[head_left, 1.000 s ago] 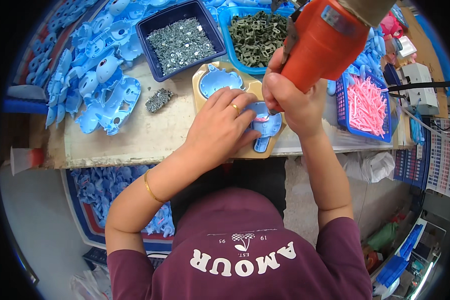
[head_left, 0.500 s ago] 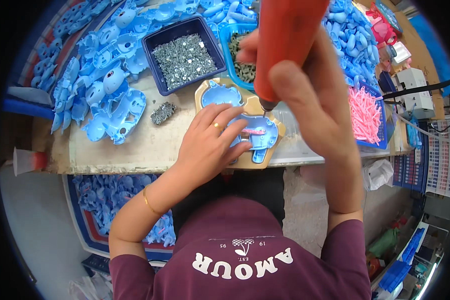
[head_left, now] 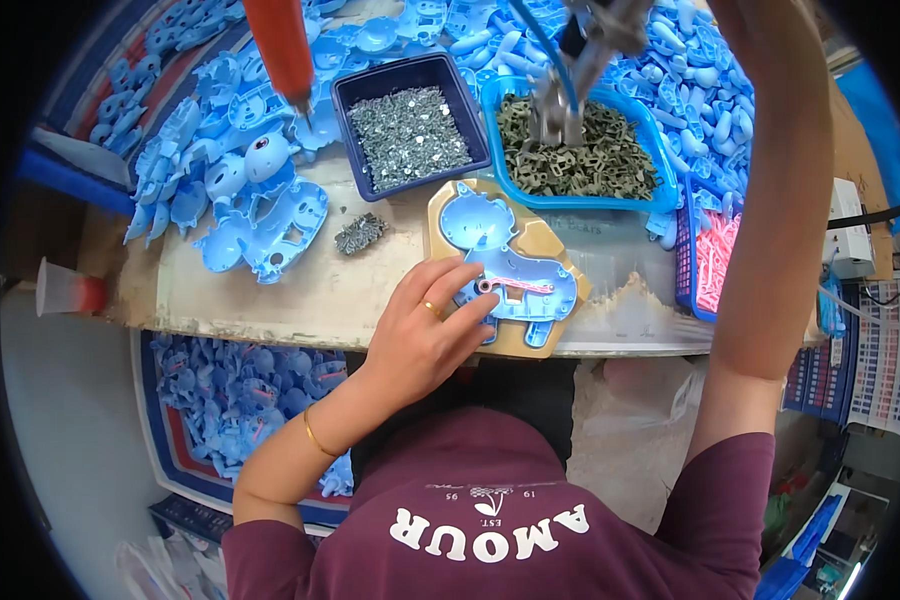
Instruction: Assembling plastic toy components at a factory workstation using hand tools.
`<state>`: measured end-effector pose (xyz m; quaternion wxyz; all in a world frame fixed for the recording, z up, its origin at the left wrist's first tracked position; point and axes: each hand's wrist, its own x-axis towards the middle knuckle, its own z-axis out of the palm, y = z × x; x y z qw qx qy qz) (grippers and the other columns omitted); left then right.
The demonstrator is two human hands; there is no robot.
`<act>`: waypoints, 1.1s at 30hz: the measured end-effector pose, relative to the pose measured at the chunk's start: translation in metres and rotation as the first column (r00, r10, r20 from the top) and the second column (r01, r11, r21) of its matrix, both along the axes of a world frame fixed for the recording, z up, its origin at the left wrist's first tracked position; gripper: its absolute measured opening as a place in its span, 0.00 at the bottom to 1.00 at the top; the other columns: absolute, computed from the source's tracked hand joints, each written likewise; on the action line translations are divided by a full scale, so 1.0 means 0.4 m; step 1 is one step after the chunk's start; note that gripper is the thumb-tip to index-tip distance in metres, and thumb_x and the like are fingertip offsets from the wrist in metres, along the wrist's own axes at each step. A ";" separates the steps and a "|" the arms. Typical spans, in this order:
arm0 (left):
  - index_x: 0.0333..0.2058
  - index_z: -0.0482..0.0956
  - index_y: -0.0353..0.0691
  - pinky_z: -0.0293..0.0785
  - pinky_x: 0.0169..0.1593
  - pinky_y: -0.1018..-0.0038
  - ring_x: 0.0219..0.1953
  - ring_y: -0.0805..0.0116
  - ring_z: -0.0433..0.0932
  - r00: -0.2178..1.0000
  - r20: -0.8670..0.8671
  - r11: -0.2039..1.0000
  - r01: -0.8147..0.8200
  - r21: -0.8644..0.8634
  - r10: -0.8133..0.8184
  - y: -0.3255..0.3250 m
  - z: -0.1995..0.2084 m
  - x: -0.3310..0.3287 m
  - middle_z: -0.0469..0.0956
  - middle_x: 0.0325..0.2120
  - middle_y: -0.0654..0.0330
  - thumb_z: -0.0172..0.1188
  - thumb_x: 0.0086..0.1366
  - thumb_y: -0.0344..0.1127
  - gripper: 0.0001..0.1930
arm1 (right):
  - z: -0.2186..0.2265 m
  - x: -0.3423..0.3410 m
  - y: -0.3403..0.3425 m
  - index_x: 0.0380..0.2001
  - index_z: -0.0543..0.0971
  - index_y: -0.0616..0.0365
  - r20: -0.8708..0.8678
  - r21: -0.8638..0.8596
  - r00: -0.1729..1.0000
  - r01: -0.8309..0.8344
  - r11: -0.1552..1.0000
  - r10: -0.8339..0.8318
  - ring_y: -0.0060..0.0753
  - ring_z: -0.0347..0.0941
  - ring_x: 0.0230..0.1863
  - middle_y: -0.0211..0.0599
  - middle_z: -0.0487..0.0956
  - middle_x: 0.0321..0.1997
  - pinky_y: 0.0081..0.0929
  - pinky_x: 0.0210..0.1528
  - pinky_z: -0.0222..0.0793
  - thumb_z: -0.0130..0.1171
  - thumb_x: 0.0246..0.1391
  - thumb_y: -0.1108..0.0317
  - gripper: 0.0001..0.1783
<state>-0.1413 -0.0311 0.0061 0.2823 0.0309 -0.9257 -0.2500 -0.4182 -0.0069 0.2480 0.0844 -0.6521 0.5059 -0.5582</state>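
One big desk (head_left: 370, 290) carries heaps of blue shells near the person, easy to reach. The tan holder (head_left: 545, 245) cradles the blue toy shell (head_left: 515, 280) so it lies flat. The left hand (head_left: 425, 330) presses on it, fingers spread, grasping nothing. The right hand's grip is out of sight up top. Half a second ago the orange tool (head_left: 282, 45) stood over the shell; now it hangs far left.

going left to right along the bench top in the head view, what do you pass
red-tipped cup → loose blue shells → small screw pile → left hand → blue shell in tan jig → basket of pink parts
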 end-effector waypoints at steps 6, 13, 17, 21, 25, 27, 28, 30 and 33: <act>0.48 0.80 0.46 0.66 0.63 0.53 0.61 0.52 0.68 1.000 0.028 0.999 0.013 -0.033 -0.012 0.002 -0.014 0.002 0.72 0.57 0.54 0.69 0.57 0.36 0.19 | -0.073 0.200 0.033 0.59 0.65 0.72 0.378 -0.216 0.926 0.117 0.969 -0.028 0.31 0.73 0.22 0.43 0.78 0.31 0.25 0.27 0.76 0.55 0.56 0.65 0.30; 0.52 0.78 0.50 0.61 0.67 0.52 0.64 0.54 0.66 0.993 0.107 0.992 -0.034 -0.121 0.047 0.015 -0.028 0.003 0.69 0.61 0.54 0.66 0.61 0.42 0.20 | -0.150 0.232 0.045 0.59 0.61 0.75 0.455 -0.111 0.890 0.066 0.992 -0.008 0.30 0.71 0.17 0.40 0.73 0.20 0.22 0.23 0.71 0.54 0.53 0.65 0.34; 0.53 0.78 0.52 0.60 0.67 0.52 0.64 0.54 0.66 0.993 0.106 0.990 -0.032 -0.134 0.046 0.020 -0.026 -0.003 0.69 0.61 0.54 0.66 0.61 0.43 0.21 | -0.154 0.242 0.054 0.58 0.61 0.69 0.524 -0.040 0.850 0.078 0.996 -0.045 0.29 0.71 0.16 0.39 0.74 0.21 0.23 0.21 0.72 0.56 0.48 0.67 0.34; 0.54 0.78 0.54 0.60 0.67 0.52 0.64 0.54 0.66 0.993 0.101 0.988 -0.044 -0.147 0.059 0.021 -0.024 -0.002 0.69 0.60 0.54 0.66 0.61 0.44 0.22 | -0.166 0.275 0.076 0.53 0.63 0.67 0.504 0.097 0.830 0.220 0.971 -0.239 0.28 0.74 0.17 0.37 0.75 0.20 0.24 0.23 0.73 0.56 0.45 0.75 0.29; 0.54 0.78 0.53 0.60 0.67 0.52 0.63 0.54 0.67 0.989 0.129 0.982 -0.046 -0.185 0.071 0.021 -0.031 0.003 0.70 0.59 0.54 0.66 0.61 0.43 0.22 | -0.156 0.339 0.074 0.51 0.65 0.66 0.624 0.201 0.699 0.287 0.936 -0.349 0.28 0.75 0.19 0.37 0.75 0.21 0.26 0.26 0.74 0.57 0.46 0.78 0.27; 0.54 0.78 0.53 0.60 0.67 0.51 0.63 0.54 0.67 0.993 0.107 0.987 -0.039 -0.153 0.056 0.023 -0.030 -0.003 0.71 0.58 0.55 0.66 0.61 0.43 0.22 | -0.135 0.299 0.088 0.52 0.65 0.66 0.612 0.257 0.717 0.221 0.941 -0.335 0.28 0.75 0.19 0.37 0.76 0.23 0.26 0.26 0.73 0.59 0.47 0.78 0.27; 0.54 0.78 0.53 0.60 0.67 0.51 0.63 0.54 0.67 0.994 0.093 0.993 -0.040 -0.115 0.050 0.023 -0.028 -0.005 0.72 0.57 0.55 0.66 0.61 0.43 0.21 | -0.126 0.284 0.083 0.51 0.67 0.66 0.586 0.187 0.750 0.241 0.952 -0.305 0.27 0.74 0.18 0.37 0.76 0.23 0.24 0.26 0.72 0.58 0.50 0.74 0.23; 0.51 0.79 0.51 0.61 0.66 0.51 0.62 0.54 0.67 0.998 0.050 0.993 -0.024 -0.115 0.030 0.022 -0.021 -0.010 0.73 0.54 0.56 0.67 0.60 0.40 0.19 | -0.071 0.254 0.082 0.44 0.73 0.65 0.475 0.063 0.812 0.353 0.934 -0.339 0.26 0.73 0.18 0.37 0.76 0.22 0.22 0.25 0.70 0.60 0.55 0.66 0.17; 0.42 0.80 0.48 0.63 0.65 0.50 0.59 0.54 0.70 0.997 0.058 0.988 -0.035 -0.150 0.044 0.015 -0.017 -0.007 0.75 0.48 0.59 0.67 0.57 0.34 0.13 | -0.026 0.114 0.061 0.29 0.79 0.60 0.317 -0.083 0.928 0.234 0.969 -0.197 0.20 0.73 0.22 0.31 0.76 0.23 0.17 0.27 0.68 0.62 0.58 0.53 0.18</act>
